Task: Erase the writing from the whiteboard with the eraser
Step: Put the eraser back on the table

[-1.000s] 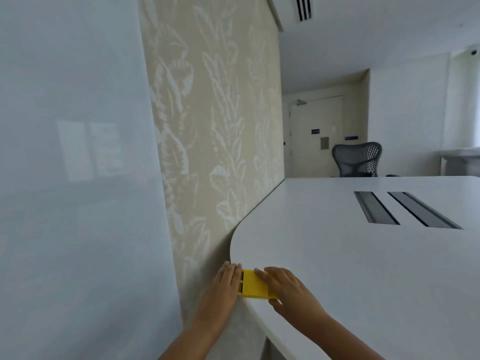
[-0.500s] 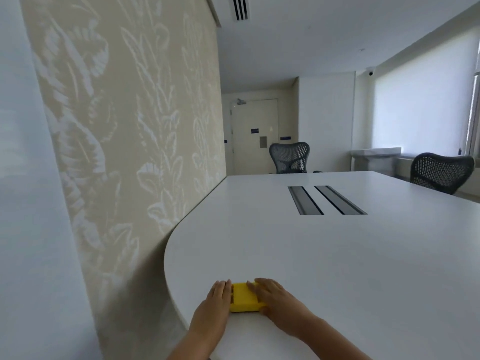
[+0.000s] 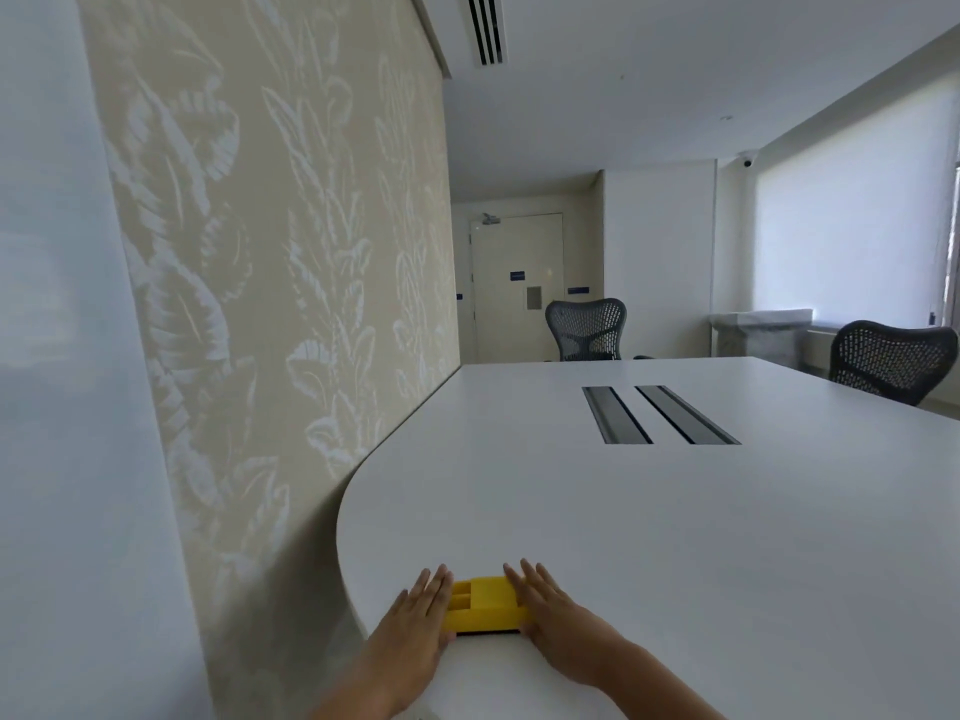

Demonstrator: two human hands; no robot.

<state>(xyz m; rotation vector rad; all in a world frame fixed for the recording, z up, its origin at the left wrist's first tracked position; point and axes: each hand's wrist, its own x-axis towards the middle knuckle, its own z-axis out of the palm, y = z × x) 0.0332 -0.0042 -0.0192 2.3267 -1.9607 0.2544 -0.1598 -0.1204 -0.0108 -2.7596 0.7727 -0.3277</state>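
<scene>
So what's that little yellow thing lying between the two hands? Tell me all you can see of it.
The small yellow plastic block eraser lies flat near the rounded corner of the white table. Its top has a moulded recess with ridges towards its left end, and a thin dark strip, probably the wiping pad, shows along its bottom edge. The left hand and right hand lie flat, open, pressed against its ends.

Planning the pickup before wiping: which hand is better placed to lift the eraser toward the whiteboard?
Left hand, probably: both hands flank the yellow eraser, but the whiteboard stands on the left side.
</scene>
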